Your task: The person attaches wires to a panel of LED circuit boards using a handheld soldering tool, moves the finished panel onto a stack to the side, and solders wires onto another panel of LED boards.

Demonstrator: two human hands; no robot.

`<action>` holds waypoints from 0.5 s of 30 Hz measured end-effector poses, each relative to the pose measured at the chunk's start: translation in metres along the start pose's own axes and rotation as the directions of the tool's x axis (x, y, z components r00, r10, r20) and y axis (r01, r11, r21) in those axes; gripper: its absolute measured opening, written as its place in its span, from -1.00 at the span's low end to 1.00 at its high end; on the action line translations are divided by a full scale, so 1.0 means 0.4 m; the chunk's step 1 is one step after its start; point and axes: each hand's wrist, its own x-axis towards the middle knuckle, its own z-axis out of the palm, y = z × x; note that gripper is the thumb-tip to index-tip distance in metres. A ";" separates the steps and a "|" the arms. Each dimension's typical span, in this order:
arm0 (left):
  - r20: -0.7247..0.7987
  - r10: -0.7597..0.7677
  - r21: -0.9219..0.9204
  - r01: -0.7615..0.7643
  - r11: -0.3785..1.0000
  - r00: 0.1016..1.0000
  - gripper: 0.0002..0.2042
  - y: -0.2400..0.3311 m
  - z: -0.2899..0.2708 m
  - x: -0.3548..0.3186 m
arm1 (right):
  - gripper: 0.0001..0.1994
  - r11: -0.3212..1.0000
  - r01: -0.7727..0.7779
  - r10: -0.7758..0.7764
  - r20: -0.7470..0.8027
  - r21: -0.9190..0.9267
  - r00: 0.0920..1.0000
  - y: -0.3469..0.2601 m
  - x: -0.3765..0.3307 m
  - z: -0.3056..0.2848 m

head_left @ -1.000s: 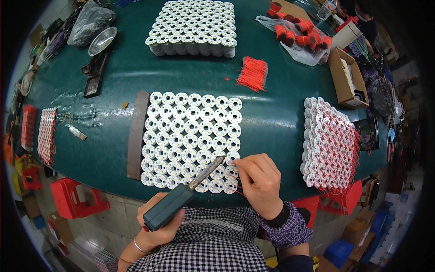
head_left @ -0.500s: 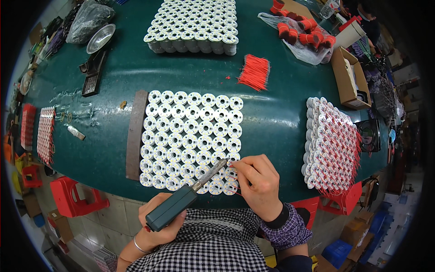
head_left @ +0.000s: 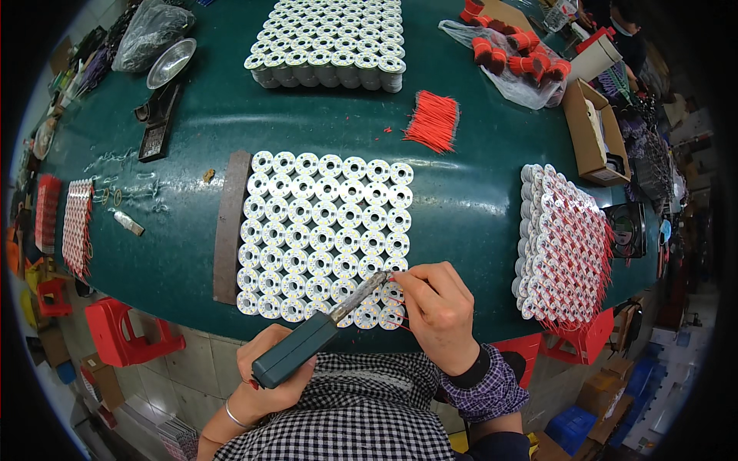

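Observation:
My left hand (head_left: 280, 390) is wrapped round the green handle of a soldering iron (head_left: 298, 349). Its metal barrel slants up to the right, and the tip is at the right edge of a panel of round white LED boards (head_left: 302, 211). Just right of the tip, my right hand (head_left: 441, 315) pinches a thin red wire (head_left: 391, 280) close to one of the boards. Most of that wire is hidden by the fingers. Nearer to me, other red wires stick out from boards along the same edge. A brown bar (head_left: 231, 230) lies along the panel's left side.
A stack of LED panels (head_left: 327, 69) stands at the far side. Cut red wires (head_left: 432, 121) lie in a pile. Wired panels (head_left: 561, 246) sit at right, another (head_left: 78, 229) at left. Behind are a bag of wire bundles (head_left: 523, 65) and a cardboard box (head_left: 588, 138).
The iron and my left hand have shifted slightly to the right, bringing the tip nearer my right fingers. My right hand has hardly moved.

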 end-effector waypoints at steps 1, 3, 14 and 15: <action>0.000 0.006 0.013 -0.006 1.000 1.000 -0.83 0.002 -0.002 0.001 | -0.74 1.000 0.000 0.000 0.006 -0.003 1.000 -0.001 0.001 -0.001; -0.012 0.054 0.020 -0.054 0.998 0.998 -0.83 -0.006 0.002 0.001 | -0.74 1.000 -0.001 0.001 0.011 -0.009 1.000 -0.002 0.001 -0.003; -0.078 0.057 -0.006 -0.058 0.998 0.995 -0.78 -0.012 -0.006 -0.011 | -0.79 0.999 -0.033 0.033 0.005 -0.008 0.999 -0.011 0.006 -0.007; -0.084 0.063 -0.017 -0.064 0.998 0.994 -0.77 -0.015 -0.003 -0.013 | -0.79 0.999 -0.032 0.032 0.004 -0.008 0.999 -0.010 0.005 -0.010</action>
